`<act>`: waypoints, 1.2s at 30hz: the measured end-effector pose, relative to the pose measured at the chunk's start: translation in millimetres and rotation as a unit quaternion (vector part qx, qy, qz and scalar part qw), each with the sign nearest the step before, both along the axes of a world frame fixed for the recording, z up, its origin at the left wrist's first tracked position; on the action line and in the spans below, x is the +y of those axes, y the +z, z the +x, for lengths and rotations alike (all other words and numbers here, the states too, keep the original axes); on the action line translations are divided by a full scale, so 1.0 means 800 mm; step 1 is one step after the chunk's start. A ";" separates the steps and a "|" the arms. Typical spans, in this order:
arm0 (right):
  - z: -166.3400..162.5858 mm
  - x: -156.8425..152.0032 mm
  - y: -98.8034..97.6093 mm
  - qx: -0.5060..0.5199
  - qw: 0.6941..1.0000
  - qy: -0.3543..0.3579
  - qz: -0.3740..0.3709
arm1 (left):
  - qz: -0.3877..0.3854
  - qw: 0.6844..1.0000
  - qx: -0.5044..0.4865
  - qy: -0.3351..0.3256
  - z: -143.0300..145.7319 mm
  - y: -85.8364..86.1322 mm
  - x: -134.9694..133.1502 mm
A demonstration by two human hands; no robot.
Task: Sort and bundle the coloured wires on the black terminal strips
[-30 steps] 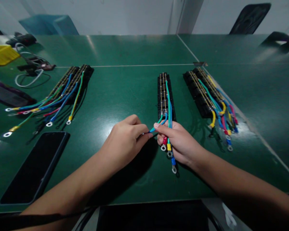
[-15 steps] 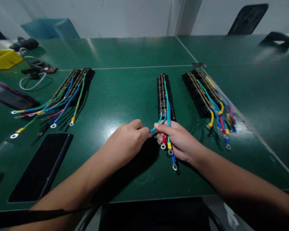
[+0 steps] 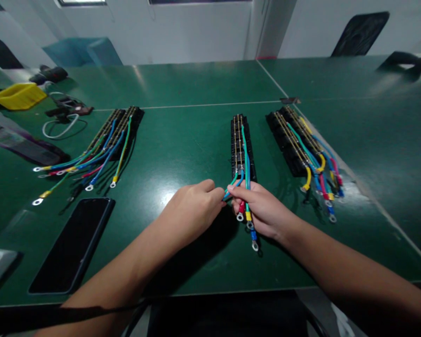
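A black terminal strip (image 3: 238,145) with brass-coloured rails lies upright in the middle of the view, its wires running toward me. My left hand (image 3: 199,203) is closed in a pinch on the ends of a green and a blue wire (image 3: 239,178). Those wire tips are hidden in its fingers. My right hand (image 3: 261,206) is closed around the rest of the bundle, thumb on top. Below its fingers hang ring terminals with red, yellow and blue sleeves; one is the blue-sleeved ring terminal (image 3: 254,239).
Wired strips lie at left (image 3: 115,131) and right (image 3: 294,135). A phone (image 3: 73,245) rests at the lower left of the green table (image 3: 182,145). Farther left are a plastic-wrapped item (image 3: 21,140), a cable (image 3: 61,128) and a yellow container (image 3: 19,96).
The view has tilted up slightly and shifted, so the table's things appear lower. Both hands keep their grip on the wires, with the left hand's fingers slightly closer to the right hand.
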State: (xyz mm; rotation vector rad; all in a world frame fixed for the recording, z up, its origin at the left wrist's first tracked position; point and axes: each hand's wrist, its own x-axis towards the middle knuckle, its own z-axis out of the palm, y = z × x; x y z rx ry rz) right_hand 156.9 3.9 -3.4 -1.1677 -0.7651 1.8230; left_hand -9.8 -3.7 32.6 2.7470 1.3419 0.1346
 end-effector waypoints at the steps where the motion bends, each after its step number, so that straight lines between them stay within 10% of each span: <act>1: 0.000 0.000 0.001 -0.003 1.000 0.000 0.000 | -0.003 1.000 0.003 -0.001 0.001 0.001 0.000; 36: 0.003 0.001 -0.003 0.017 1.000 0.022 -0.002 | 0.148 0.986 -0.039 -0.066 -0.013 -0.028 0.000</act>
